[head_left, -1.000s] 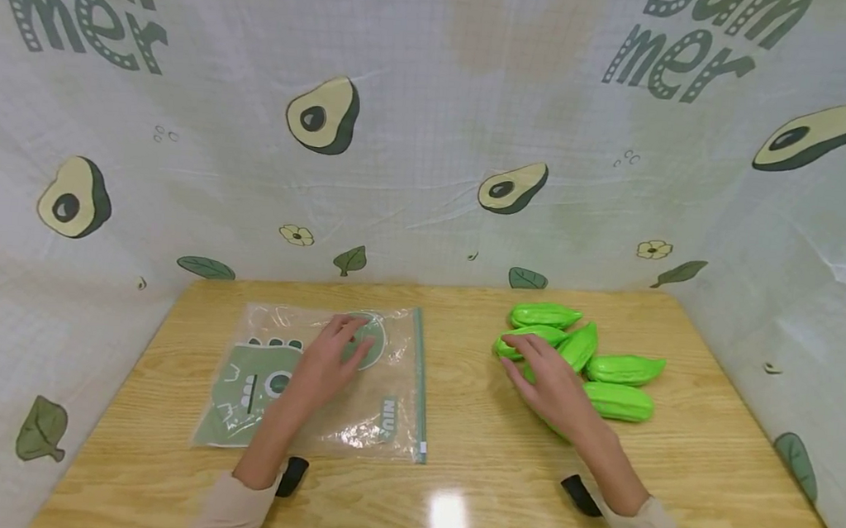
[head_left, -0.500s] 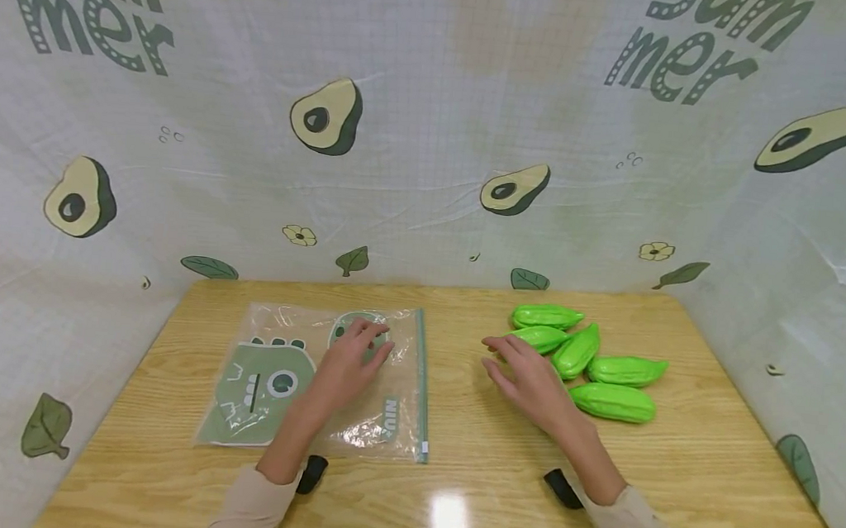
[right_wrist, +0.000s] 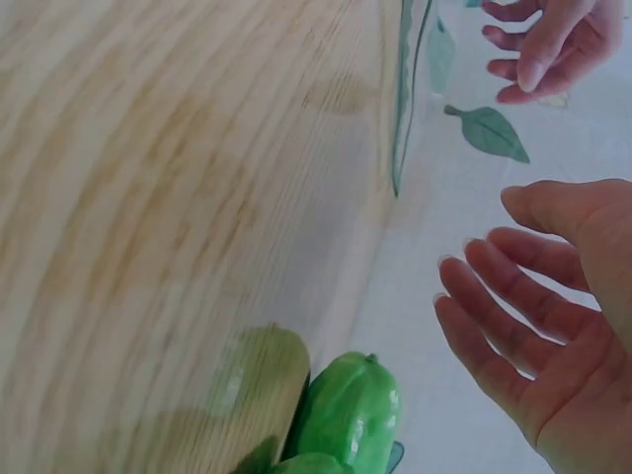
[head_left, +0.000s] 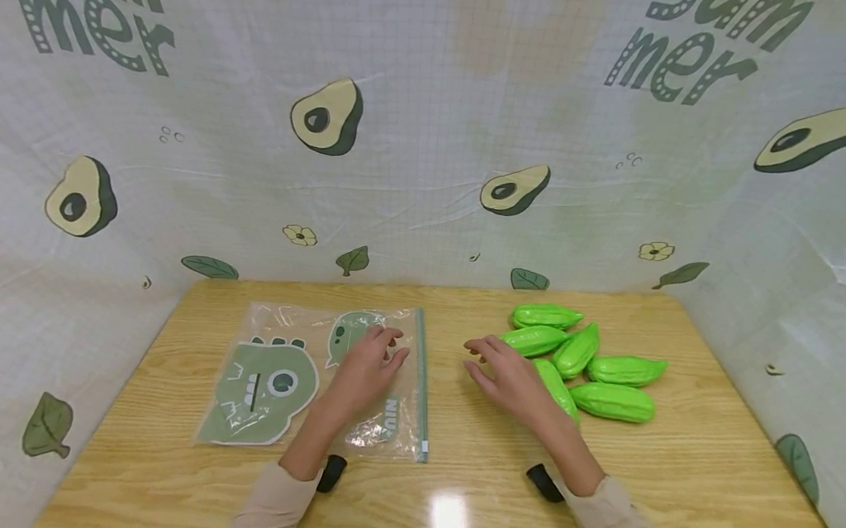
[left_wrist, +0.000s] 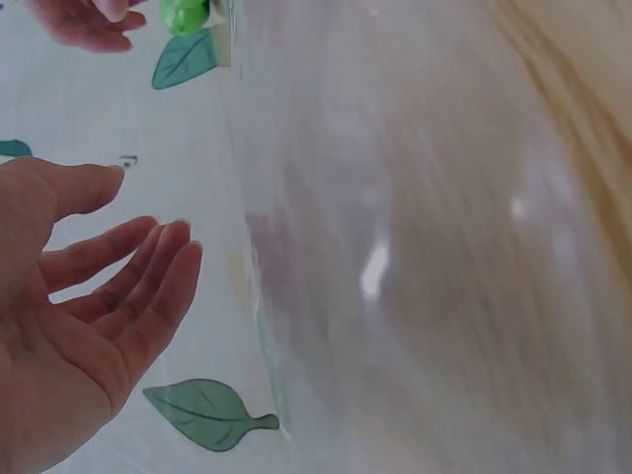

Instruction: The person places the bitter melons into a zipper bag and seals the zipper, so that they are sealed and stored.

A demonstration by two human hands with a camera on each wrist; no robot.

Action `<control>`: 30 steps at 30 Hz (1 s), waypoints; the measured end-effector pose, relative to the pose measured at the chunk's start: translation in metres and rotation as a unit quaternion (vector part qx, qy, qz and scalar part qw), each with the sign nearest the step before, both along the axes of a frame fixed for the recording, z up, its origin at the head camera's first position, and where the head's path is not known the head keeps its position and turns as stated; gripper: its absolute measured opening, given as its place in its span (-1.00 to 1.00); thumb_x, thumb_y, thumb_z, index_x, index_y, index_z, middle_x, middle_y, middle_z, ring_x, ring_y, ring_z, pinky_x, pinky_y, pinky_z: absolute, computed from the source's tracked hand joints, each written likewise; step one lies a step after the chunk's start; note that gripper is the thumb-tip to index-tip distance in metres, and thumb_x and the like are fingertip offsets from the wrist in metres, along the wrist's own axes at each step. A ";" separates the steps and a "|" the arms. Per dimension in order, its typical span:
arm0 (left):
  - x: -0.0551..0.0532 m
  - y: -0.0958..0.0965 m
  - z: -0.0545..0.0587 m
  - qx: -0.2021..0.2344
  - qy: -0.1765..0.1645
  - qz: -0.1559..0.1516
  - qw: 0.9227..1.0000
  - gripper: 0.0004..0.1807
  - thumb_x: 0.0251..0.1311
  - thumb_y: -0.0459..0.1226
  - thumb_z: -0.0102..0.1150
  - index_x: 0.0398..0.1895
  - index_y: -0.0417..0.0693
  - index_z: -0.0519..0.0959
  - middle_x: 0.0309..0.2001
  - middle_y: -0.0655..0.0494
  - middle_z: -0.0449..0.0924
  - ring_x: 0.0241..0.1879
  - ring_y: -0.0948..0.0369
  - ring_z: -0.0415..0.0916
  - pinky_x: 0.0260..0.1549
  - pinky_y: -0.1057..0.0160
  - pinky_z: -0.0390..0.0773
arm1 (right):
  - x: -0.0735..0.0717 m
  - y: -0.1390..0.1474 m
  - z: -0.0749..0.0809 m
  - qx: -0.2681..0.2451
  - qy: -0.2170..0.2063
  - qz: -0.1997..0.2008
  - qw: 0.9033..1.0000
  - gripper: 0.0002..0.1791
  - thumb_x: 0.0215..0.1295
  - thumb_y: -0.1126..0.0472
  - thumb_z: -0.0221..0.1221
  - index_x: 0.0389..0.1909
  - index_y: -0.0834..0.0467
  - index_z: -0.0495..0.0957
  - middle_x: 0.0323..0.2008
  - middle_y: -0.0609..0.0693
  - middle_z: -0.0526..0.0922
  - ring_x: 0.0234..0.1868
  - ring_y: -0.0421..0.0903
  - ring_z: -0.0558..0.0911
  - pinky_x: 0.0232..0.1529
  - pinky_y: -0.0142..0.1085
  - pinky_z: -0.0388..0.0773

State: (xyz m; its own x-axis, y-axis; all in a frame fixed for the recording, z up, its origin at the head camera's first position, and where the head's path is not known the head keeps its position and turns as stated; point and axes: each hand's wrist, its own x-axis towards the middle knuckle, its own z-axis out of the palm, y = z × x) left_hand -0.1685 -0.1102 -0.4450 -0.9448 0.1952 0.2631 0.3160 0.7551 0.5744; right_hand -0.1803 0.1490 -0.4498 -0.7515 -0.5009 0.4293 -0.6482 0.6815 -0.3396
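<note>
A clear zip bag (head_left: 264,392) with green cartoon prints lies flat on the left of the table, its green zip edge (head_left: 421,380) facing right. My left hand (head_left: 368,367) hovers over the bag's right half, fingers loosely bent and holding nothing; in the left wrist view that hand (left_wrist: 99,296) shows an empty palm beside the clear plastic. Several bright green ridged gourds (head_left: 612,401) lie in a loose group on the right. Just left of them, my right hand (head_left: 514,383) hangs above the table, holding nothing. The right wrist view shows one gourd (right_wrist: 351,410) below its relaxed fingers (right_wrist: 494,326).
The wooden table (head_left: 454,432) runs back to a white cloth (head_left: 418,131) printed with avocados and leaves, which also hangs along both sides. A small white slider (head_left: 423,446) sits at the zip's near end. Light glares off the table's front.
Both hands have drifted towards each other: the left moves right across the bag, the right moves left away from the gourds, uncovering more of them. Bag and gourds stay in place.
</note>
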 end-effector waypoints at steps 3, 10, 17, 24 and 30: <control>0.000 0.004 -0.001 0.001 -0.001 -0.001 1.000 -0.68 0.42 -0.22 0.26 0.09 -0.26 0.60 -0.13 -0.05 0.59 -0.25 0.11 0.58 -0.25 0.13 0.68 | 0.000 -0.005 0.000 0.003 -0.005 0.005 1.000 -0.72 0.35 0.27 0.35 0.02 0.27 0.64 -0.14 0.10 0.68 -0.20 -0.01 0.69 -0.29 -0.19 0.70; 0.000 0.013 -0.003 -0.007 -0.024 -0.007 1.000 -0.68 0.40 -0.23 0.28 0.06 -0.29 0.61 -0.17 -0.09 0.62 -0.23 0.06 0.59 -0.26 0.09 0.68 | -0.001 -0.013 0.001 0.010 -0.006 0.025 1.000 -0.72 0.33 0.30 0.36 0.01 0.31 0.65 -0.17 0.12 0.69 -0.22 0.00 0.70 -0.25 -0.18 0.72; -0.002 0.018 -0.007 -0.027 -0.044 -0.010 0.999 -0.69 0.37 -0.26 0.30 0.02 -0.31 0.59 -0.24 -0.08 0.61 -0.25 0.03 0.59 -0.26 0.07 0.67 | -0.002 -0.018 -0.002 0.029 -0.026 0.024 0.999 -0.73 0.32 0.32 0.36 -0.01 0.31 0.64 -0.17 0.11 0.69 -0.21 0.00 0.70 -0.22 -0.18 0.72; -0.002 0.025 -0.009 -0.034 -0.083 -0.020 0.996 -0.71 0.37 -0.23 0.31 -0.05 -0.29 0.55 -0.33 0.00 0.51 -0.36 0.12 0.48 -0.38 0.17 0.59 | -0.002 -0.019 -0.005 0.042 -0.050 0.028 0.997 -0.73 0.32 0.33 0.36 -0.01 0.31 0.64 -0.18 0.10 0.67 -0.20 -0.02 0.68 -0.20 -0.19 0.71; 0.001 0.030 -0.012 -0.029 -0.110 -0.021 0.993 -0.60 0.31 -0.16 0.39 -0.06 -0.34 0.54 -0.39 0.05 0.45 -0.42 0.17 0.41 -0.46 0.24 0.52 | -0.001 -0.021 -0.006 0.055 -0.063 0.025 0.996 -0.73 0.31 0.31 0.37 -0.01 0.30 0.65 -0.21 0.10 0.67 -0.22 -0.04 0.67 -0.23 -0.25 0.70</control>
State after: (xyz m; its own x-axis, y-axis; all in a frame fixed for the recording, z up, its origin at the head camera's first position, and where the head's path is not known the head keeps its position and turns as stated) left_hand -0.1678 -0.0798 -0.4567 -0.9691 0.2438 0.0382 0.2190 0.7781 0.5887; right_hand -0.1815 0.1282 -0.4553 -0.7687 -0.5780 0.2738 -0.6395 0.6874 -0.3442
